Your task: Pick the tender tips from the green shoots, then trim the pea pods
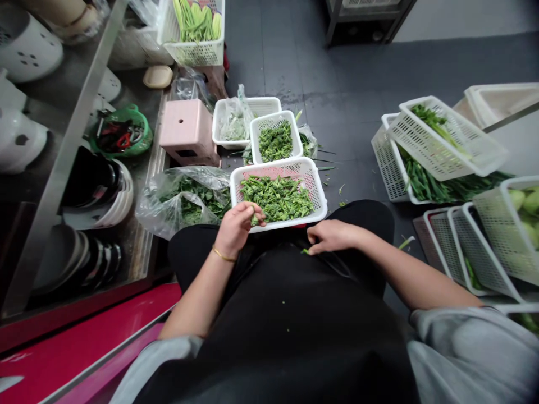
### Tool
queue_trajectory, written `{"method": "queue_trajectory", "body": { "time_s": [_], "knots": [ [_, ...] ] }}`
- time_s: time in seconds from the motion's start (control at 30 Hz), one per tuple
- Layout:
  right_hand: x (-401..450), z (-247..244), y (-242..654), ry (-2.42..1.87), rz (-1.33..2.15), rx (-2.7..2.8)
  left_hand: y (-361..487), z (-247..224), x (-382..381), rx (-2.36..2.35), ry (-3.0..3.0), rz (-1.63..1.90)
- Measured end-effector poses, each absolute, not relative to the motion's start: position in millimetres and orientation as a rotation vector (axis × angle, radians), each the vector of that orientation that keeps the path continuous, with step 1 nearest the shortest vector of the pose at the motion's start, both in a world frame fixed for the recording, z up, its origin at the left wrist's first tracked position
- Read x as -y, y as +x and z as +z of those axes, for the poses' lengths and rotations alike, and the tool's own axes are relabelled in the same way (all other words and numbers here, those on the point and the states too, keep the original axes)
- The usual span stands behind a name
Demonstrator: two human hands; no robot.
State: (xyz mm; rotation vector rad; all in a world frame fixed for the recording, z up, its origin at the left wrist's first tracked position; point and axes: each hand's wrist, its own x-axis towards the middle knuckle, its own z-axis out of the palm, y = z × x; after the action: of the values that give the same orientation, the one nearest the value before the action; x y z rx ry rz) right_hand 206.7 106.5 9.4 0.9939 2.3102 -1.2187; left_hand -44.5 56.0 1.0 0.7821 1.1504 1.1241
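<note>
A white perforated basket [320,193] full of cut green vegetable pieces [280,197] rests at my knees. Over its front left corner, my left hand [239,224] pinches a small green piece [254,220] between thumb and fingertips. My right hand [330,235] is just below the basket's front right edge, above my dark apron [295,314], its fingers closed round a short green stem [305,251]. Left of the basket lies a clear plastic bag [158,207] of leafy greens. A smaller white basket [255,140] of dark green pieces stands behind the large one.
A pink stool [185,126] and a white tray [269,104] with bagged greens stand beyond. On the left are shelves with bowls and a green basket [145,132]. White crates [391,163] of vegetables stand at the right. Scraps lie on the grey floor [349,123].
</note>
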Motion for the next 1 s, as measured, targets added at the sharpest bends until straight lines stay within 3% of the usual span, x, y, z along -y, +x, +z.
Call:
{"method": "queue_trajectory", "body": {
  "time_s": [0.2,0.33,0.43,0.6,0.7,0.8,0.93,1.0],
  "knots": [
    [-157,-17,179,1.346,-0.376,-2.533,-38,-9,-83,-0.909,0.377,1.024],
    [-179,-44,169,1.331,-0.406,-2.554,-25,-24,-97,-0.940,0.280,0.987],
    [-188,-36,177,1.573,-0.862,-2.645,-20,-30,-101,-1.027,0.369,0.999],
    [-171,-9,169,1.638,-2.247,-1.998,-4,-30,-97,-1.111,0.551,0.973],
    [-149,-7,159,1.471,-2.463,-1.913,-1,-28,-92,-0.967,0.518,0.905],
    [-145,-8,160,1.426,-2.266,-2.250,-8,-31,-86,-0.858,0.421,0.846],
    [-162,-5,173,1.857,-1.641,-2.603,-22,-38,-81,-0.895,0.304,0.942],
    [-160,-4,170,1.814,-1.475,-2.666,-25,-40,-82,-0.933,0.258,0.994]
  ]
}}
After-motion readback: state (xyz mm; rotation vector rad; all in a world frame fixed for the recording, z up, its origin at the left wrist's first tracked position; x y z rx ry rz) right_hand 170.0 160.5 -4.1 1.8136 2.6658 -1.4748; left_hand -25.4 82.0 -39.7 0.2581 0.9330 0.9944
